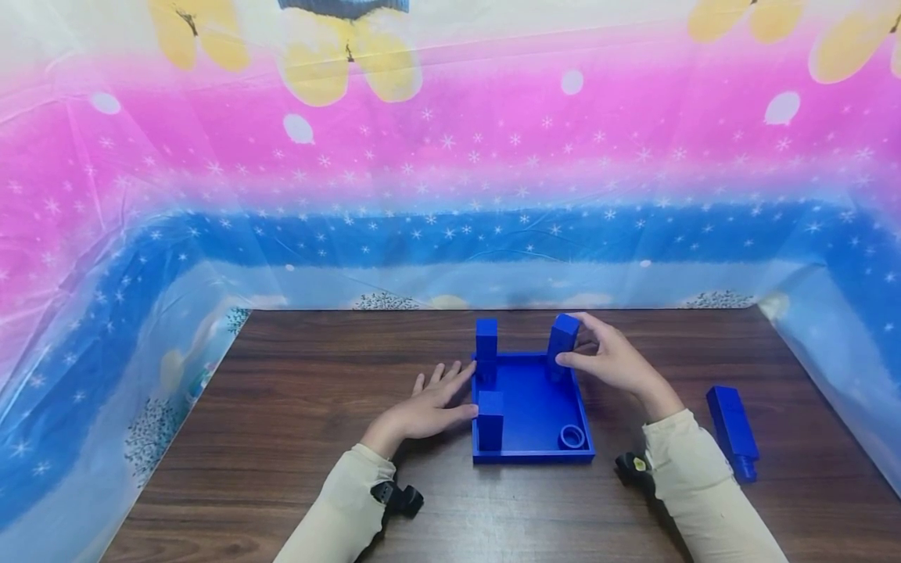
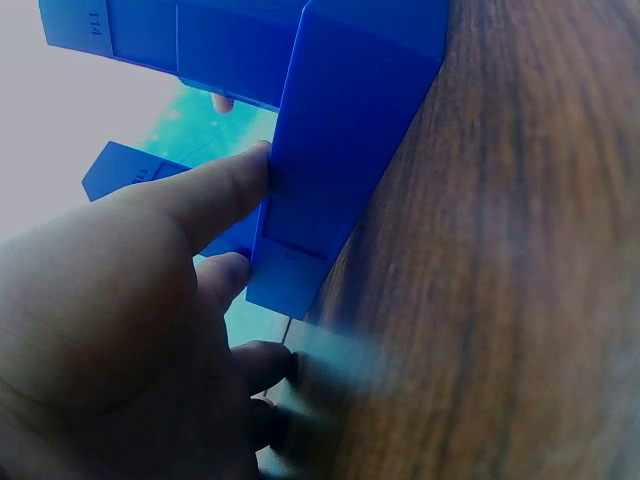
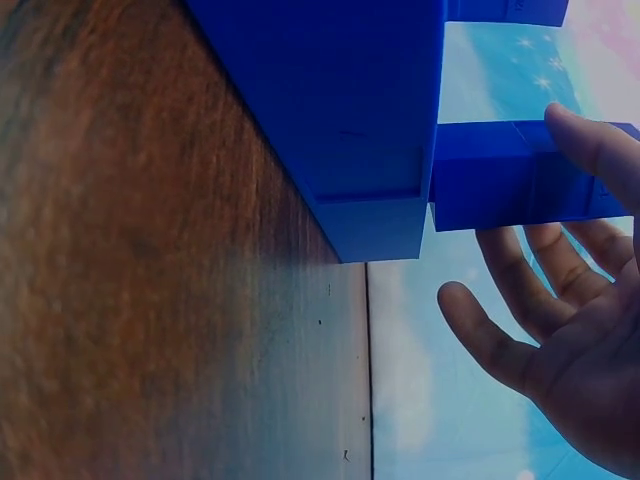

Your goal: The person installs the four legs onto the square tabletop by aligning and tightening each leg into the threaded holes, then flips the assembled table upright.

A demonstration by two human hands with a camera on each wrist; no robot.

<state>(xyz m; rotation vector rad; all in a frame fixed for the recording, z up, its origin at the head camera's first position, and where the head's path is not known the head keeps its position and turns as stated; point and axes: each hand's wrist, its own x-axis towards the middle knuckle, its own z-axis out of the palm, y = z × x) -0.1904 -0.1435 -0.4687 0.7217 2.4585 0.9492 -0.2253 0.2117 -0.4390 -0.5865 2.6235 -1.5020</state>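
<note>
A shallow blue square tray (image 1: 529,410) lies on the table with its rim upward. Blue square posts stand at three of its corners: far left (image 1: 486,341), near left (image 1: 490,422) and far right. At the near right corner is a round raised ring (image 1: 572,436). My right hand (image 1: 611,361) pinches the far right post (image 1: 563,335), which leans slightly, between thumb and fingers. Its foot is partly hidden. With fingers spread and fairly straight, my left hand (image 1: 425,408) touches the tray's left side. In the left wrist view, thumb and forefinger press the blue wall (image 2: 350,130).
A loose blue post (image 1: 732,426) with a narrower knob at one end lies on the brown wooden table (image 1: 317,375), right of my right forearm. A patterned pink and blue cloth (image 1: 450,172) hangs behind and along both sides. Each wrist carries a small black camera.
</note>
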